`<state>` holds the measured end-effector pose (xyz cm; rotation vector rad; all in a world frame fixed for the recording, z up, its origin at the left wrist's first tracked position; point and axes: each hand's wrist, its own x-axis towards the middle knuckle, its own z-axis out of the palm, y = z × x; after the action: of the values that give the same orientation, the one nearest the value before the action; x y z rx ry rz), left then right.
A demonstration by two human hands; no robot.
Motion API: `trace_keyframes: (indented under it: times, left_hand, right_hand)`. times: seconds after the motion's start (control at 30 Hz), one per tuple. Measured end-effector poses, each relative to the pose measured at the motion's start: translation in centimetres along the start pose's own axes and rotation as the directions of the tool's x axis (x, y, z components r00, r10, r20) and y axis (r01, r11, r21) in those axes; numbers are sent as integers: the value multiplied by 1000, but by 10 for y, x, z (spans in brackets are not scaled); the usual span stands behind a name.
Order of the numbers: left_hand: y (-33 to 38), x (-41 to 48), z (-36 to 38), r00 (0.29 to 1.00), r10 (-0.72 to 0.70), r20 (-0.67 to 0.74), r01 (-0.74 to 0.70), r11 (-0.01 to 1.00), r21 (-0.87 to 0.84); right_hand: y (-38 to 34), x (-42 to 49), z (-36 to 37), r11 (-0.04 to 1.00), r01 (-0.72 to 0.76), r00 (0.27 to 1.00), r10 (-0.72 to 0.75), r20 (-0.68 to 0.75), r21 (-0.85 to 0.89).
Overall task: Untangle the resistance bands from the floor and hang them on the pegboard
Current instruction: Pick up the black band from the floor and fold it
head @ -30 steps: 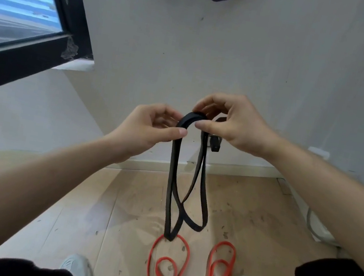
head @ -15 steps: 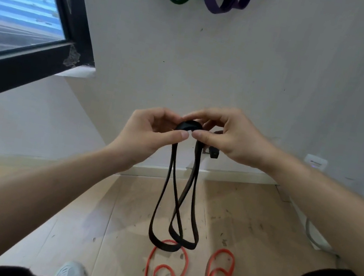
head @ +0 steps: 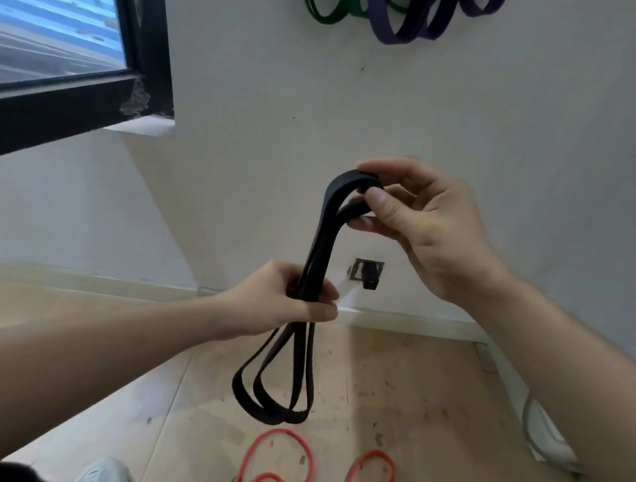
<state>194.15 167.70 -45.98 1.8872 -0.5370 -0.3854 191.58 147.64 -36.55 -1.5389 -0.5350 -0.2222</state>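
A person's right hand (head: 432,226) pinches the folded top of a black resistance band (head: 321,237) between thumb and fingers. Lower and left, the left hand (head: 276,305) has its fingers curled round the gathered strands. The band's loops dangle below, above a wooden floor (head: 407,403). A red-orange resistance band (head: 285,432) lies coiled on the near floor between two white shoes (head: 108,479). Green bands (head: 324,19) and purple bands (head: 378,11) hang high on the far wall.

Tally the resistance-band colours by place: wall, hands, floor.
Wall: 2, green rubber bands and purple rubber bands.
Hands: 1, black rubber band, gripped by left hand and right hand.
Floor: 1, orange-red rubber band loops.
Total: 4 colours.
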Motion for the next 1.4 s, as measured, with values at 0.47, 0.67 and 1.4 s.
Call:
trace_keyframes:
  times: [0.47,0.67,1.4]
  left_hand:
    - [-2,5,-20,996,-13,-87,4,995,-95]
    - [0,5,-34,983,36,-180,-44,998,-44]
    - [7,-5,-48,956,-51,287,86,990,-111]
  right_hand:
    - [18,7,-70,938,-217,898,301,-321,270]
    - [62,-19,-91,804,-576,818,566,-106,-146]
    - [20,12,-71,945,-228,908,293,-300,233]
